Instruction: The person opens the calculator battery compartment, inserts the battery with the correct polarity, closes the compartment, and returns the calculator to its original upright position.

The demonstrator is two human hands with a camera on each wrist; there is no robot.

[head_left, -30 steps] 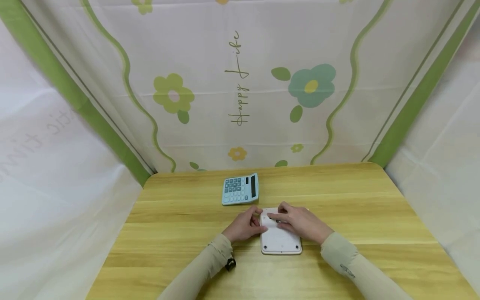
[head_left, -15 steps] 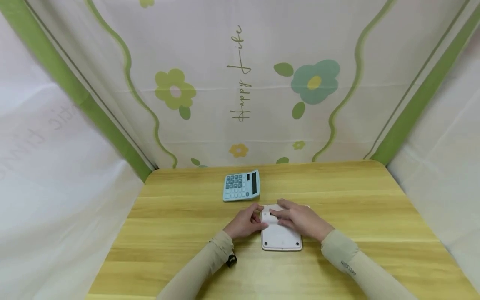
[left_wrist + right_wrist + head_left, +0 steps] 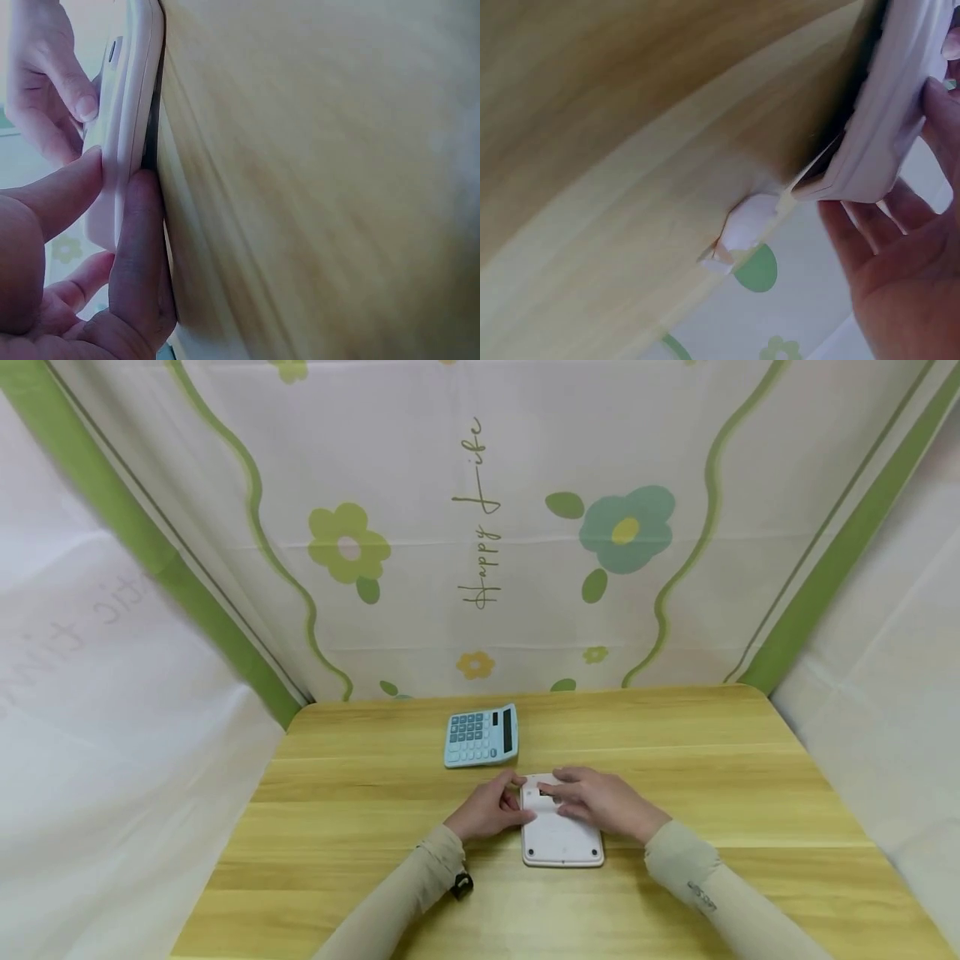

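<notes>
A pale pinkish-white calculator (image 3: 561,839) lies face down on the table, with small dark feet and a dark opening (image 3: 544,792) near its far end. My left hand (image 3: 487,810) pinches its left edge. In the left wrist view, the thumb (image 3: 64,191) presses the back and a finger (image 3: 139,240) lies against the underside. My right hand (image 3: 603,802) rests over the far right part, a fingertip beside the opening. In the right wrist view, its fingers (image 3: 855,236) reach past the calculator's far end; whether they hold anything small is hidden.
A light blue calculator (image 3: 480,737) stands face up behind the left hand. A small white piece (image 3: 750,221) lies on the table near the right hand in the right wrist view. The wooden table (image 3: 360,793) ends at a flower-printed white curtain (image 3: 420,610).
The right hand shifts slightly over the back of the calculator, its fingers lying flatter than a second ago. The left hand keeps its grip. The head view tilts a little.
</notes>
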